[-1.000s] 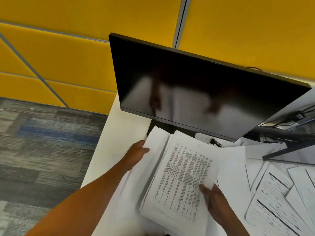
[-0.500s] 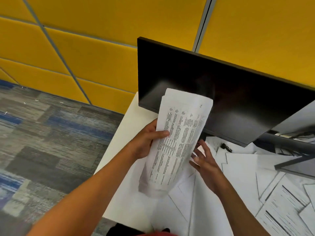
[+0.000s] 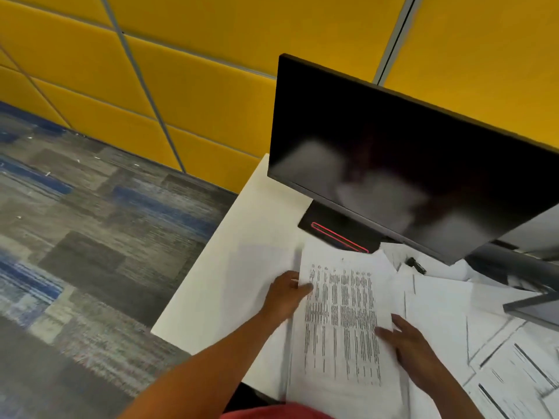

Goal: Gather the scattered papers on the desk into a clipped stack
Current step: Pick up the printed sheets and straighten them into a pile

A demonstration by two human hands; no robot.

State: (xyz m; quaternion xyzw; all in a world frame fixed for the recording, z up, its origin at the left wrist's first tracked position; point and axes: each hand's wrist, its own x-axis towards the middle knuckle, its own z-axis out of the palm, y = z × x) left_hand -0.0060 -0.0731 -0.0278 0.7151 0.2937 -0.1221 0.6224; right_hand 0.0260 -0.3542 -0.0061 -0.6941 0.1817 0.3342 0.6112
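Note:
A stack of printed papers [image 3: 341,322] lies on the white desk [image 3: 230,267] in front of me, its top sheet covered in columns of text. My left hand [image 3: 286,293] grips the stack's left edge, thumb on top. My right hand [image 3: 408,343] holds the right edge, fingertips on the top sheet. More loose sheets [image 3: 499,358] lie scattered to the right. A small black binder clip [image 3: 416,265] rests on papers near the monitor's foot.
A dark monitor [image 3: 408,164] stands at the back, its black base [image 3: 338,231] just beyond the stack. A second dark device edge [image 3: 532,306] is at the right. The desk's left edge drops to carpet; yellow wall panels stand behind.
The stack was lifted upright in both hands half a second ago; now it lies back down on the desk, still held at both sides.

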